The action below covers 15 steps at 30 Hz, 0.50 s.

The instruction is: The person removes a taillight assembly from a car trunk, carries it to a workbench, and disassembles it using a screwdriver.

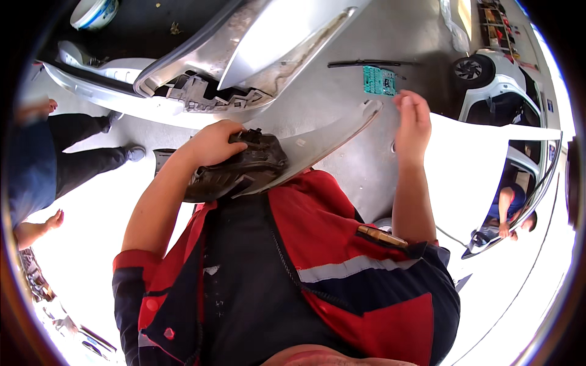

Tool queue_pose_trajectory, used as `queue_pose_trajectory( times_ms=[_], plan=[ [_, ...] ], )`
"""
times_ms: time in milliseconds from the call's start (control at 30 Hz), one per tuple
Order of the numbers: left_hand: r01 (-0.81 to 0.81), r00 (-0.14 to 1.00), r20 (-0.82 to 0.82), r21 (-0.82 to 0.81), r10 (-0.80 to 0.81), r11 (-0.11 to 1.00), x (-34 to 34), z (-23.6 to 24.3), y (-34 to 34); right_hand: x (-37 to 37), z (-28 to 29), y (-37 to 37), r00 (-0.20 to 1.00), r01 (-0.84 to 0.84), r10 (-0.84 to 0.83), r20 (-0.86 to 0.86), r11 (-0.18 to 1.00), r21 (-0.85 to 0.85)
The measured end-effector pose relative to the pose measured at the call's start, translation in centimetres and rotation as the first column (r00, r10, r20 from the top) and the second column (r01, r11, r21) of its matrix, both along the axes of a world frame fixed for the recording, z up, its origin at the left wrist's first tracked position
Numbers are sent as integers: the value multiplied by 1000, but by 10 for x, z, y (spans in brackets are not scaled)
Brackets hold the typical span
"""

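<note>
My left hand (213, 145) is closed over the back of a headlamp unit (259, 152), a black moulded housing with a long pale lens sweeping up to the right. The unit rests close against my torso. Its lower side is partly hidden by my hand and forearm. My right hand (414, 128) is raised to the right of the lens tip and does not touch it. Its fingers are bent together; whether something small sits between them is not visible. Ahead of both hands is a silver car front (244, 100), its lamp opening showing brackets.
A green tool case (379, 80) lies on the grey floor near a thin dark wiper-like strip (366, 63). A white bucket (94, 13) stands top left. One person (36, 158) is at left; another (506, 204) bends beside a white car (519, 97) at right.
</note>
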<state>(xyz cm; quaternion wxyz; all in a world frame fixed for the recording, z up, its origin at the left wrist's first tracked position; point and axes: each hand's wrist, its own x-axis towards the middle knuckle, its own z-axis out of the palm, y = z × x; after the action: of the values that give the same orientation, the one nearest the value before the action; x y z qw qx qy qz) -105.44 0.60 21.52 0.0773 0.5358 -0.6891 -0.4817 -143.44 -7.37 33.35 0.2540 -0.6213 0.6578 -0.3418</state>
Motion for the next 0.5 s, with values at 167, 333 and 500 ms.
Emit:
queue_pose_trajectory(
  times_ms=[167,333,500],
  plan=[
    [-91,996,-19,-25,90,996,-40,0,33,-53,-98,22,533,-312,-64,844,912,266],
    [-231,971,44,-100,236,968,-90,10,82,-36,-95,52,258,-509,62,964,857,81],
    [-451,890,-108,-361,444,817,-122,47,119,-28,-14,46,302,-565,305,903,820,-88]
  ],
)
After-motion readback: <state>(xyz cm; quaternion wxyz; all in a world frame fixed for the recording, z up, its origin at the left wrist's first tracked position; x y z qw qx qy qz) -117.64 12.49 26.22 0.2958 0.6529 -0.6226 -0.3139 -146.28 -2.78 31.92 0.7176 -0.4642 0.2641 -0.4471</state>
